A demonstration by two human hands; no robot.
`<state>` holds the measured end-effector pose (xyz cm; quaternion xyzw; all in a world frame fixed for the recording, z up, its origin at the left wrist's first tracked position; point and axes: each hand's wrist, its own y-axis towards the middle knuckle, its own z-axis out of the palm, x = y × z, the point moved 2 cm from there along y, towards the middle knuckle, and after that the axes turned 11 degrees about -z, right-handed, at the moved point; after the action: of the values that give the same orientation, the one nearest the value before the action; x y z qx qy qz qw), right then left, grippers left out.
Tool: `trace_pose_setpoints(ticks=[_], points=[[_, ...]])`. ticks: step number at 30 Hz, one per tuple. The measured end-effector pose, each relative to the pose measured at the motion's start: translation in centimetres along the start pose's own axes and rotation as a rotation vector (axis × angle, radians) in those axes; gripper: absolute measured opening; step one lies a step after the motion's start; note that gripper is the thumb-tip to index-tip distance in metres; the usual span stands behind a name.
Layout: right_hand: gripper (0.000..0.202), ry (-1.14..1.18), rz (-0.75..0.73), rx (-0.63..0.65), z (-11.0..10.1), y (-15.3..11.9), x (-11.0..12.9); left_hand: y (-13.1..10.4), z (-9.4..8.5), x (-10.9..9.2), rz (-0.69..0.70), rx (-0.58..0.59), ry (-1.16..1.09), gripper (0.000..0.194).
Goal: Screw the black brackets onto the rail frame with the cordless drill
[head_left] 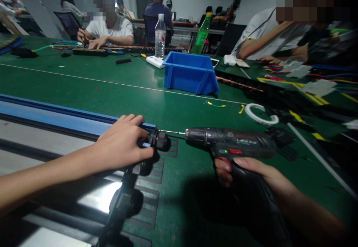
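My right hand (260,168) is wrapped round the handle of a black and red cordless drill (237,139), a finger at its trigger. From the chuck a long thin bit (172,131) points left, its tip at the end of a blue metal rail (69,118). My left hand (123,142) grips that rail end, fingers curled over it beside a black cable gland (162,141). More black glands (127,202) line the end of the grey metal panel (25,142) below. Whether a screw sits at the bit's tip is too small to tell.
A blue plastic bin (190,73) stands ahead on the green table (112,75), near a water bottle (160,38) and a green bottle (203,34). To the right lie a white ring (261,114) and bundled wires (316,75). Other people sit across the table.
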<state>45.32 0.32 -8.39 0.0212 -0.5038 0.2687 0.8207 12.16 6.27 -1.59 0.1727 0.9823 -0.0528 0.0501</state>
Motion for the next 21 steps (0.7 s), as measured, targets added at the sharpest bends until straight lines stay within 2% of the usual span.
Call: trace_pose_setpoints(ticks=[21], points=[[0.031, -0.003, -0.009, -0.038, -0.14, -0.02, -0.06, -0.12, 0.03, 0.04, 0.009, -0.002, 0.015, 0.035]])
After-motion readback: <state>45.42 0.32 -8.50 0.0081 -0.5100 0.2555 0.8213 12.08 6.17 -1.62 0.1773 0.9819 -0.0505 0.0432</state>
